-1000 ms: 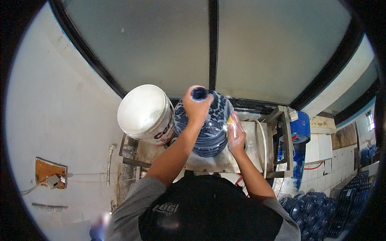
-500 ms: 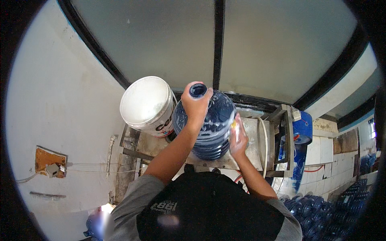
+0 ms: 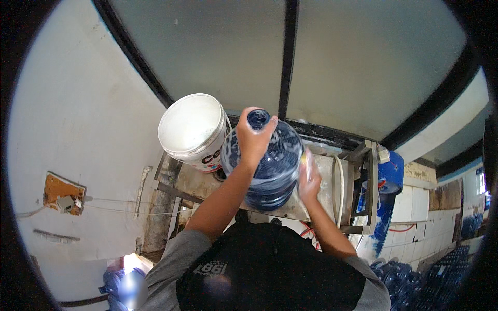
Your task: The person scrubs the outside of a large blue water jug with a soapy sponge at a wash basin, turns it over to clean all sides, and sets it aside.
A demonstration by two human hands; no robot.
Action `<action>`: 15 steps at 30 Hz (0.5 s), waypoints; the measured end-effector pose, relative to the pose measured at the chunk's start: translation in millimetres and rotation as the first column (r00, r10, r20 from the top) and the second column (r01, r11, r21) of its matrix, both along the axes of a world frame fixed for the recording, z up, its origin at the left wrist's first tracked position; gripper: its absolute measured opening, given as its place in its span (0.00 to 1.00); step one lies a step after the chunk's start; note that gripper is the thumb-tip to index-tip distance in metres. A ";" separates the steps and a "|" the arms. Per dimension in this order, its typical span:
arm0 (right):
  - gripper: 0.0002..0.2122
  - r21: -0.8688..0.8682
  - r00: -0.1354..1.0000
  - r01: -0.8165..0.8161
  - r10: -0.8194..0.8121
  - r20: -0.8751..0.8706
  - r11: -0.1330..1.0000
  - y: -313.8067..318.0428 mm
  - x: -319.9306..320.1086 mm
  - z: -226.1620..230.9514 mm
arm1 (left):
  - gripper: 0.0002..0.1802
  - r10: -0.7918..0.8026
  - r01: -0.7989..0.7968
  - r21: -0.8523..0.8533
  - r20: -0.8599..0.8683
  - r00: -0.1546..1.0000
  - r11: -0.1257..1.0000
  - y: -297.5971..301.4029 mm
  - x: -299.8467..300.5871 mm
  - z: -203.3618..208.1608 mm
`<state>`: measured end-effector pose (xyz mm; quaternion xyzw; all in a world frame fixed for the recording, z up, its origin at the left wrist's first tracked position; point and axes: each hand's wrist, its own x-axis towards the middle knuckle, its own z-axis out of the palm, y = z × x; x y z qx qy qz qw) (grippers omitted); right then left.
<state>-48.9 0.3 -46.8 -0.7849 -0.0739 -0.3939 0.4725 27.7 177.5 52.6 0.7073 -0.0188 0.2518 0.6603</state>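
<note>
A large translucent blue water jug (image 3: 277,160) stands leaning on a metal bench, with white suds streaked over its shoulder and side. My left hand (image 3: 254,136) is closed round the jug's neck, thumb and fingers on either side of the round mouth. Against the jug's right side presses my right hand (image 3: 309,179), soapy and smeared by motion. A bit of yellow, apparently a sponge (image 3: 304,156), shows between its fingers and the jug; most of it is hidden.
To the jug's left stands a white bucket (image 3: 191,129) with whitish contents. A pale hose (image 3: 338,192) loops over the bench (image 3: 326,171) on the right. Behind rise dark-framed frosted panes (image 3: 363,67). A blue container (image 3: 390,173) hangs beyond the bench; several blue jugs (image 3: 399,277) lie lower right.
My view has tilted a little. The jug has turned slightly under my left hand's grip, and my right hand has shifted along its right side, now more blurred.
</note>
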 end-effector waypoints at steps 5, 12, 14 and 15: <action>0.17 0.055 0.913 -0.045 0.064 -0.404 0.997 -31.3 17.8 5.2 | 0.16 -0.744 0.707 0.258 0.082 0.663 0.658 18.8 -10.7 13.8; 0.22 -0.118 0.815 -0.324 0.213 -0.539 0.939 -41.3 107.0 55.5 | 0.19 -0.792 0.765 0.218 0.079 0.606 0.607 15.8 -14.8 19.4; 0.16 -0.057 0.902 -0.161 0.124 -0.414 0.985 -20.6 59.3 45.4 | 0.22 -0.351 0.318 0.202 0.156 0.923 0.926 6.8 -29.9 -0.4; 0.19 -0.211 0.980 -0.108 0.068 -0.189 0.971 -16.7 36.3 24.4 | 0.22 0.019 -0.025 0.067 0.099 0.995 0.997 -7.4 -36.9 -9.4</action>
